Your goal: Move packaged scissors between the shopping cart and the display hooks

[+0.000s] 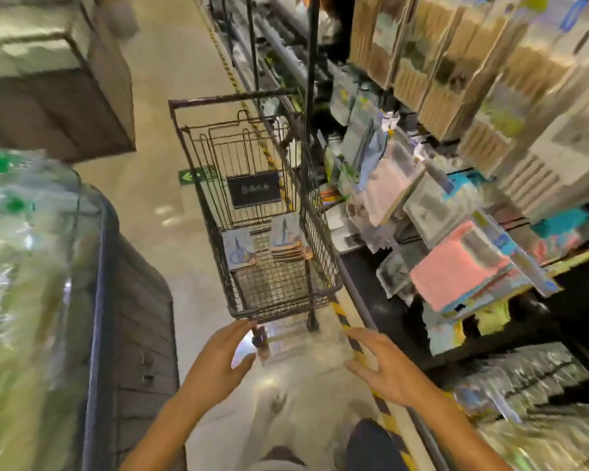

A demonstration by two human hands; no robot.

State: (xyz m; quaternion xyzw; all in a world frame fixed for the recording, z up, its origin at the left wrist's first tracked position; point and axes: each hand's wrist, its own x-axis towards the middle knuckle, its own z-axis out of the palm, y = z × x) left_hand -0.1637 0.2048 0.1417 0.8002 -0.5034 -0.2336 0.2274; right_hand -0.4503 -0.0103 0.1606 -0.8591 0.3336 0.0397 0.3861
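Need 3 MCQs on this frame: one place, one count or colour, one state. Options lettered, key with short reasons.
1. Where do the scissor packs lie?
A. on the floor
B. in the shopping cart
C. in the left hand

2. How many groups of packs are in the cart?
A. two: a single pack and a stack
B. four
C. none

3. How do the hands stand?
A. both grip a pack
B. both open, holding nothing
C. the right grips the cart rim

Key: 1 B, the packs rest on the cart's wire floor. 2 A, one pack lies to the left of the stack. 3 B, left hand and right hand have spread fingers below the cart.
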